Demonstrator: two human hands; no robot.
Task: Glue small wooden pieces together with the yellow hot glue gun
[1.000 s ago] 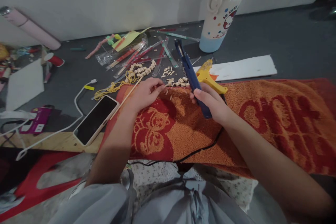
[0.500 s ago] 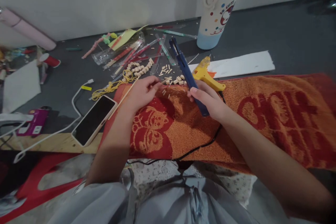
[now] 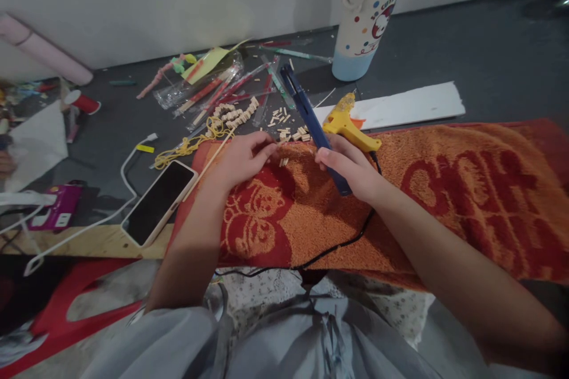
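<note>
My right hand [image 3: 349, 166] is wrapped round the lower part of a long, dark-blue tool [image 3: 306, 109]. The tool slants up and away to the left; its exact kind is unclear. My left hand [image 3: 246, 157] is at the towel's far edge, thumb and fingers pinched together; what they hold, if anything, is too small to make out. Close by its fingertips, a few tiny wooden pieces [image 3: 283, 162] lie on the orange and red towel [image 3: 329, 231]. More short wooden pieces [image 3: 300, 134] are heaped beyond. A yellow glue gun [image 3: 344, 121] lies just past my right hand.
A spotted bottle [image 3: 367, 23] stands at the back, near a white board strip [image 3: 413, 108]. Wrapped sticks [image 3: 213, 92], yellow cord [image 3: 186, 148] and a chain of wooden bits [image 3: 240, 115] lie ahead. At left are a phone [image 3: 160, 204] and a white cable [image 3: 127, 169].
The blue tool has turned slightly, and the slot seen along it before no longer shows. The tiny pieces on the towel sit closer together. Both hands stay nearly where they were.
</note>
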